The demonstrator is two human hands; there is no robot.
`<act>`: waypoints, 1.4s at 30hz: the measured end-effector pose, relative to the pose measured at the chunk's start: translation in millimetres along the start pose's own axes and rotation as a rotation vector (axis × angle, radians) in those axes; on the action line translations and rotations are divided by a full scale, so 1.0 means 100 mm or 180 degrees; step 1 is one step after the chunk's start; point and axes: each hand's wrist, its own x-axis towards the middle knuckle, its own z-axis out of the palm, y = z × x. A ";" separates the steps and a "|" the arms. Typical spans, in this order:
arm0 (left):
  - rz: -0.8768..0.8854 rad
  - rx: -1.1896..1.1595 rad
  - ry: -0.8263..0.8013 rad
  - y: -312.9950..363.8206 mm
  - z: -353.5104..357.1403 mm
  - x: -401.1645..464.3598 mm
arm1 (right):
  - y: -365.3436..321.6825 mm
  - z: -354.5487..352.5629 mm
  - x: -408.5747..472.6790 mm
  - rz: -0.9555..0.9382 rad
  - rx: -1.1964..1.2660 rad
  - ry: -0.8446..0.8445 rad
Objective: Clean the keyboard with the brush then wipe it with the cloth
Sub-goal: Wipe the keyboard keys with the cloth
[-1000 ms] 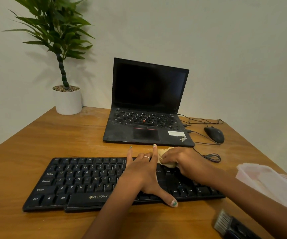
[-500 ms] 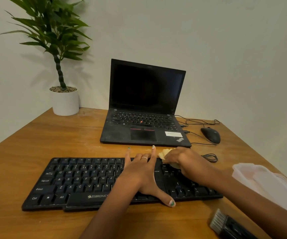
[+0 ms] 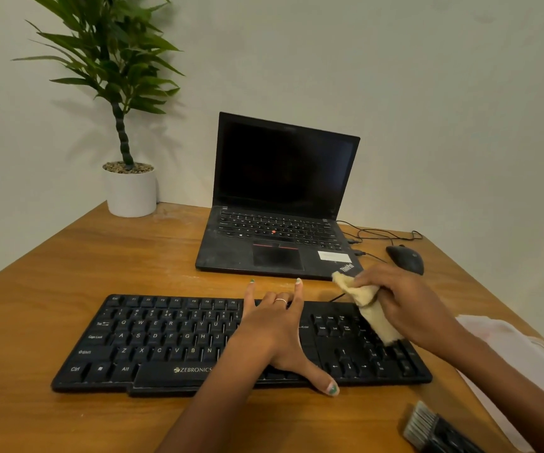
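A brush (image 3: 427, 429) lies at the near right corner of the wooden desk (image 3: 51, 289). Its grey bristles point up and left, and no hand touches it. Just right of it is a bit of pale pink cloth-like stuff (image 3: 519, 361) at the edge of the view, under the right arm.

A little farther back is the black keyboard (image 3: 172, 341). It lies flat on the desk and runs from left to right. The left hand (image 3: 273, 335) rests flat on the middle of the keyboard. Its fingers are spread out and it grasps nothing. The thumb reaches down past the near edge of the keyboard. One finger has a thin ring on it.

The right hand (image 3: 407, 305) is over the right end of the keyboard. Its fingers are curled around a yellow cloth (image 3: 367, 305). The bottom of the cloth touches the keys at the right end.

Behind the keyboard is a black laptop (image 3: 280, 204). It is open and its screen is dark. To its right sits a black mouse (image 3: 406, 258) with thin black wires (image 3: 378, 235) near it.

Far back on the left corner stands a green plant (image 3: 110, 60) in a white pot (image 3: 131, 191), close to the wall (image 3: 427, 93).
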 end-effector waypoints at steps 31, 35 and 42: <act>0.0027 0.0063 0.0000 0.00 -0.02 -0.01 | -0.51 0.00 -0.43 0.0912 -0.0475 -0.1529; 0.0036 0.0015 0.0002 0.00 -0.02 -0.02 | -0.48 0.01 -0.29 0.0979 -0.0255 -0.0594; -0.0001 0.0073 0.0038 0.00 -0.01 0.01 | -0.87 0.29 -0.50 0.0330 -0.0987 -0.1372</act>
